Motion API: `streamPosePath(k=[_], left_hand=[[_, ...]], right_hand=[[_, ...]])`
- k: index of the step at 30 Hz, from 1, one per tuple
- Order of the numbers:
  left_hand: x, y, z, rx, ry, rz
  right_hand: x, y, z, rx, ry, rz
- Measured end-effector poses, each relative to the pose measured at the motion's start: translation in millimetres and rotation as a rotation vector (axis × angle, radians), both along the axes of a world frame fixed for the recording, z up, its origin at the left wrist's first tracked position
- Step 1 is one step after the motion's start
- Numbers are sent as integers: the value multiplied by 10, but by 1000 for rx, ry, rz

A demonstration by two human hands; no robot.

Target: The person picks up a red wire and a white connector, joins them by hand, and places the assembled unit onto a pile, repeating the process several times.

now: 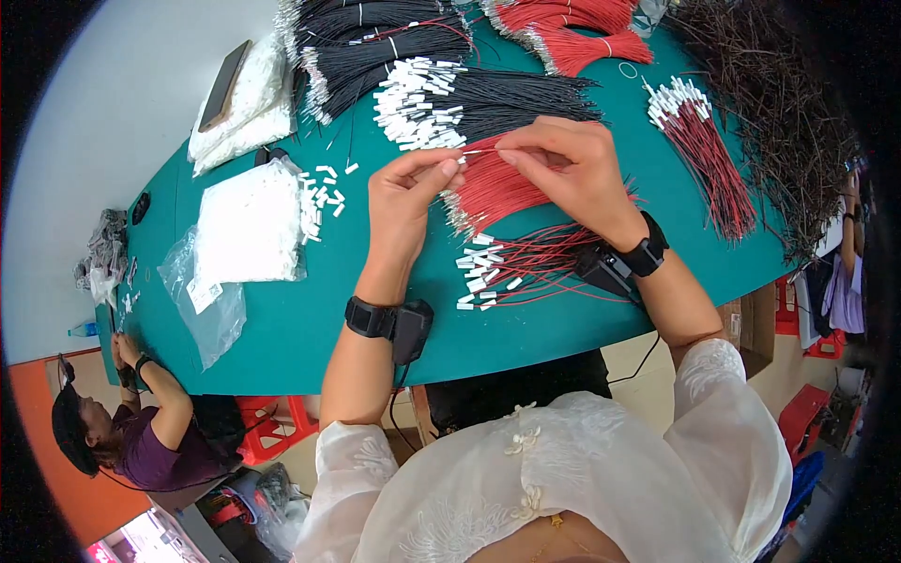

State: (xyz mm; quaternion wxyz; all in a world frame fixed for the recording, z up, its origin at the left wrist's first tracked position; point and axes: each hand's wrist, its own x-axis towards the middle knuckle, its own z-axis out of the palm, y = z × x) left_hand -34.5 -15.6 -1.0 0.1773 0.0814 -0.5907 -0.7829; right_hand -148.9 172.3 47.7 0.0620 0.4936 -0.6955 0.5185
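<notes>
On the green table [310, 328], a clear bag [246, 225] of white pieces lies beside the left hand [405, 192].

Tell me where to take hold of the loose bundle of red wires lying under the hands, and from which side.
Grip the loose bundle of red wires around its red insulated middle, probably from above. It lies flat on the green table top; its bare metal tips fan out at the near-left end, while the left hand and right hand already work just above it.
</notes>
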Motion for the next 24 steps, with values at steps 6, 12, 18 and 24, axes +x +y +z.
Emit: streamPosePath(k=[6,12,18,24], left_hand=[[7,35,-2,10,2,20],[11,49,-9,-9,-6,10],[11,81,36,33,3,1],[11,71,31,57,-5,1]], right_hand=[[-20,23,36,43,33,19],[-32,19,15,-4,34,23],[-50,5,-13,-14,118,18],[-50,2,-10,-13,196,16]])
